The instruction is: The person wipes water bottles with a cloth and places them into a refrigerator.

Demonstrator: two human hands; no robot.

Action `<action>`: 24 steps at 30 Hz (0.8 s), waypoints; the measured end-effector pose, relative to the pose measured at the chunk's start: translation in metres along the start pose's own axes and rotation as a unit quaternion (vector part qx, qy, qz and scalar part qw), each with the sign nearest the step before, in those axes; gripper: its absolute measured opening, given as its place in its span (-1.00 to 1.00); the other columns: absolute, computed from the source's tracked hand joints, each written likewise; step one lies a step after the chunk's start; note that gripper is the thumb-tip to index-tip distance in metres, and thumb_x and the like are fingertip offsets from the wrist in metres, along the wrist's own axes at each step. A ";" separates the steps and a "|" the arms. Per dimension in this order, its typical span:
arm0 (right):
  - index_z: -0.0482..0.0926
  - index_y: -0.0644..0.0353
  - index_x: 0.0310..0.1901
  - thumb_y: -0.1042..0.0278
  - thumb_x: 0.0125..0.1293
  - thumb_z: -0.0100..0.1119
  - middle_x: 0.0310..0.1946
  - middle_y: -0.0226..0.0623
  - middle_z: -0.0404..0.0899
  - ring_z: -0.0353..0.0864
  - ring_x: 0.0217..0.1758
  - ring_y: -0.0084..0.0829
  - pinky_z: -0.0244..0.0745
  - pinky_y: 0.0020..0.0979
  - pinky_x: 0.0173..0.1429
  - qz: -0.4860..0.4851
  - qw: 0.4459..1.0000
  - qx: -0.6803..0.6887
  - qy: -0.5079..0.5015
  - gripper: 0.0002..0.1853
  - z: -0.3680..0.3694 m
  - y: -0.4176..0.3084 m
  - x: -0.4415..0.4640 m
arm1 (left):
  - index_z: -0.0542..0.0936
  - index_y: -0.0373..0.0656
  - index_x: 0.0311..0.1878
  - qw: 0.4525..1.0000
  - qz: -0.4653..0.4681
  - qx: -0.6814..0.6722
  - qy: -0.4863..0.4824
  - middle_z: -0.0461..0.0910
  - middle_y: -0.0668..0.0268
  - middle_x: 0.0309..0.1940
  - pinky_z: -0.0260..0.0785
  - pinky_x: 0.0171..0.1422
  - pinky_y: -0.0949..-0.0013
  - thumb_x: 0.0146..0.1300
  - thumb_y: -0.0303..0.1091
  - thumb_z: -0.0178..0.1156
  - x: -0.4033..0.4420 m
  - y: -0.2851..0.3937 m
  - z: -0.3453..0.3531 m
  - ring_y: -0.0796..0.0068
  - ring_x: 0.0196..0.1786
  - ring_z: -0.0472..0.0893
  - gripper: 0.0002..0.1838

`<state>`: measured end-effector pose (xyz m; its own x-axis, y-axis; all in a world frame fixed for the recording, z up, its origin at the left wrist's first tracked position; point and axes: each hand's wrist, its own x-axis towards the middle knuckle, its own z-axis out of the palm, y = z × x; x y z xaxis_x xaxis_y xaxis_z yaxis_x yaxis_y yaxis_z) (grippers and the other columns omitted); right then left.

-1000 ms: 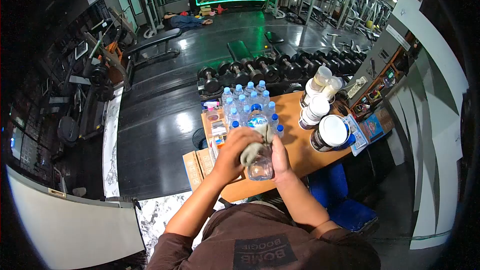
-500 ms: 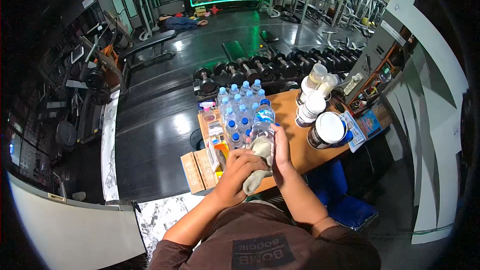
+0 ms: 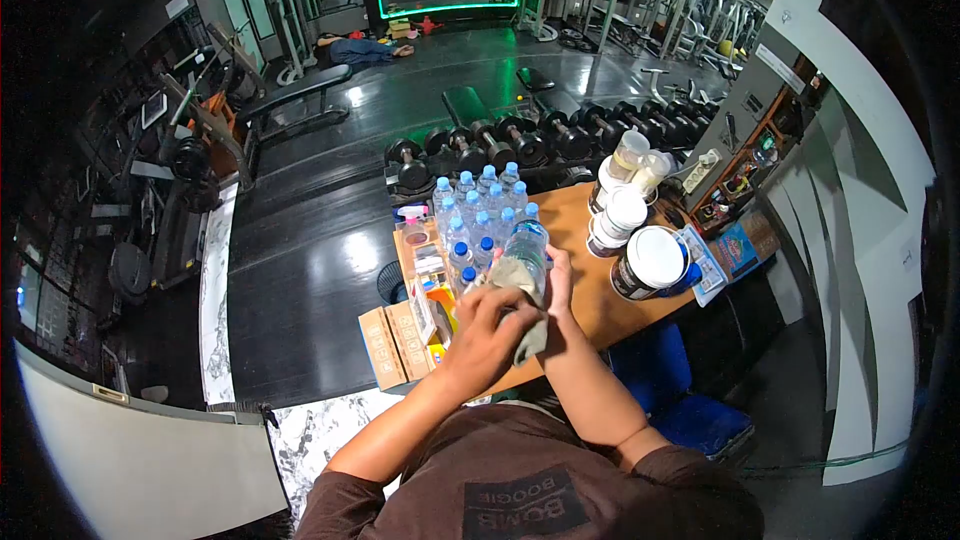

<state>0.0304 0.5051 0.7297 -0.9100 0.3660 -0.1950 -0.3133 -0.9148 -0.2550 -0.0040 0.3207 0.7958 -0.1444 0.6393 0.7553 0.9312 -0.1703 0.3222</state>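
My left hand (image 3: 490, 332) is closed on a grey-green cloth (image 3: 530, 330), which lies against a clear plastic water bottle (image 3: 528, 248). Fingers of my right hand (image 3: 560, 285) wrap round the right side of that bottle, above the wooden table (image 3: 590, 310). The bottle's lower part is hidden by the cloth and my hands. Just behind and to the left, several upright water bottles (image 3: 472, 212) with light and dark blue caps stand close together.
White-lidded tubs (image 3: 655, 258) stand on the table's right side. Cardboard boxes (image 3: 395, 345) sit at its left, beside a dark basket (image 3: 392, 283). A blue chair (image 3: 700, 420) is at the right. Beyond are dumbbells (image 3: 520, 138) and a person (image 3: 362, 49) lying on the floor.
The held bottle was first low with its cap away from me, then raised; now its cap is out of sight. The cloth has moved up over it with my left hand.
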 end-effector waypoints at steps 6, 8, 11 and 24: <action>0.58 0.29 0.18 -0.25 0.38 -0.05 0.03 0.02 0.71 0.72 0.06 0.02 0.59 0.04 0.29 -0.041 0.999 -0.024 -0.004 -0.30 0.006 0.012 -0.007 | 0.66 -0.04 0.07 0.996 -0.051 0.010 0.076 0.55 0.24 0.02 0.26 0.27 0.13 -0.11 -0.46 0.54 0.014 0.000 -0.010 0.12 0.13 0.48 -0.44; 0.58 0.29 0.19 -0.21 0.43 -0.12 0.01 -0.01 0.72 0.73 0.05 0.02 0.59 0.04 0.31 -0.052 0.998 0.001 0.028 -0.32 0.027 0.017 -0.016 | 0.67 -0.05 0.09 0.993 -0.063 0.010 0.101 0.55 0.22 -0.01 0.27 0.24 0.12 -0.14 -0.46 0.55 0.014 -0.001 -0.007 0.11 0.11 0.50 -0.41; 0.53 0.32 0.20 -0.22 0.41 -0.08 0.03 0.04 0.69 0.71 0.06 0.05 0.59 0.07 0.27 -0.071 0.995 -0.063 0.043 -0.31 0.012 0.009 -0.006 | 0.68 -0.07 0.07 0.997 -0.045 -0.001 0.055 0.55 0.21 0.00 0.31 0.23 0.09 -0.06 -0.45 0.51 0.006 0.001 -0.003 0.08 0.11 0.50 -0.48; 0.59 0.29 0.03 -0.13 0.49 -0.18 -0.20 -0.01 0.76 0.79 -0.18 -0.04 0.73 -0.02 0.02 -0.093 0.990 -0.038 0.097 -0.41 0.020 0.016 -0.001 | 0.69 -0.11 0.02 0.989 -0.039 0.021 0.144 0.55 0.20 -0.04 0.38 0.15 0.13 -0.12 -0.45 0.58 0.002 -0.010 0.005 0.13 0.04 0.53 -0.48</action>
<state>0.0206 0.4862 0.7449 -0.7665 0.5601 -0.3144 -0.4427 -0.8153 -0.3731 -0.0117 0.3273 0.7907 -0.2990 0.4081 0.8626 0.9262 -0.0936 0.3653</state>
